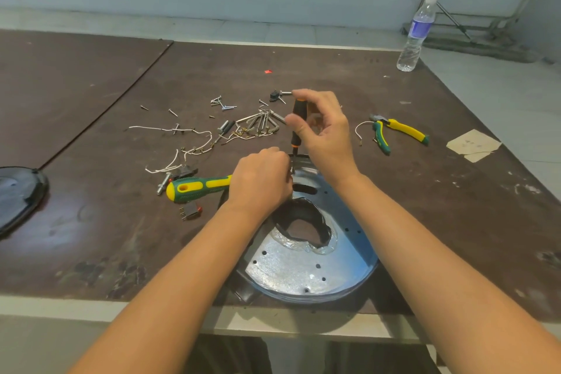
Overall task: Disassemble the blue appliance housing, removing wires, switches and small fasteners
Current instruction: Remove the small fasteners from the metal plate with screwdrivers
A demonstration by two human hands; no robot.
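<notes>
Head view showed the blue housing (303, 270) lying flat on the table (91, 237), close to the near edge and directly before me, so that both forearms could reach over it. At its far rim stood a small metal bracket (302, 161). My left hand (261, 184) was clenched there, fingertips pinching the bracket as far as I could judge, to steady it against turning. My right hand (326, 130) grasped the black-and-orange screwdriver (296, 130) between thumb and curled fingers. It held the tool upright with the tip down at the bracket, presumably on a fastener hidden behind the left hand. Just beside the housing lay a yellow-green screwdriver (197, 188) and a loose switch (191, 210). Farther out, wires (182, 143), screws (223, 103) and pliers (397, 130) lay spread apart, outside the work area
</notes>
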